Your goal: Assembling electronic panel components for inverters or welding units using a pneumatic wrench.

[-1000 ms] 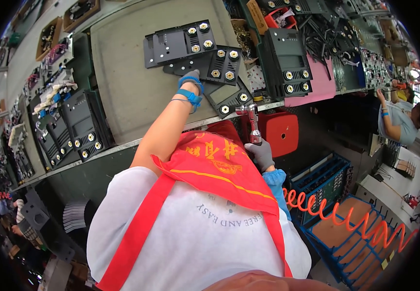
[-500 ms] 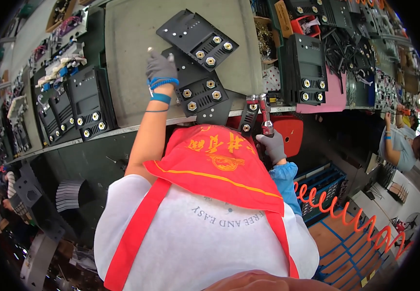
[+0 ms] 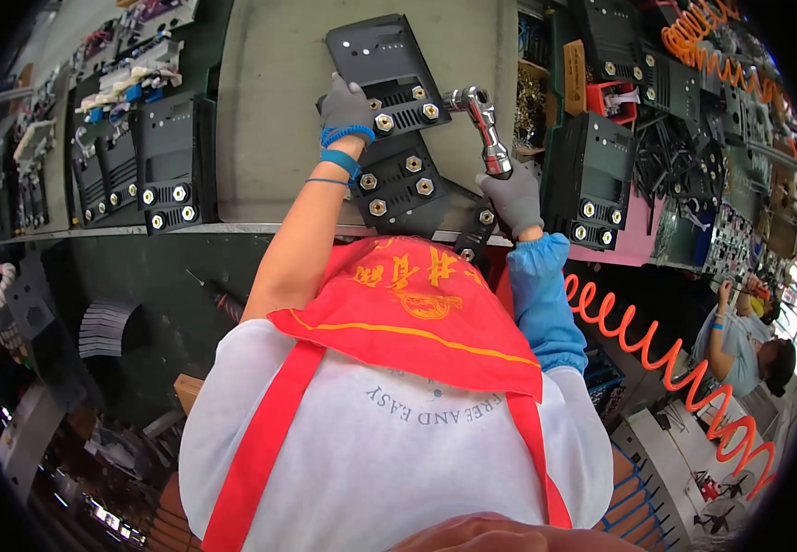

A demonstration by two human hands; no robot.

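Black panel (image 3: 382,61): we note a slotted near end, gold-centred hex nuts, pale far dots.
Position: atop overlapping plates (image 3: 404,189), mid-bench.
Left hand (image 3: 345,105): at its left edge; grip we cannot tell.
Right hand (image 3: 514,197): closed round ratchet wrench (image 3: 488,129), head by its right edge.

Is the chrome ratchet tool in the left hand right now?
No, the gloved right hand holds the chrome ratchet tool, while the left hand is at the upper black panel's left edge.
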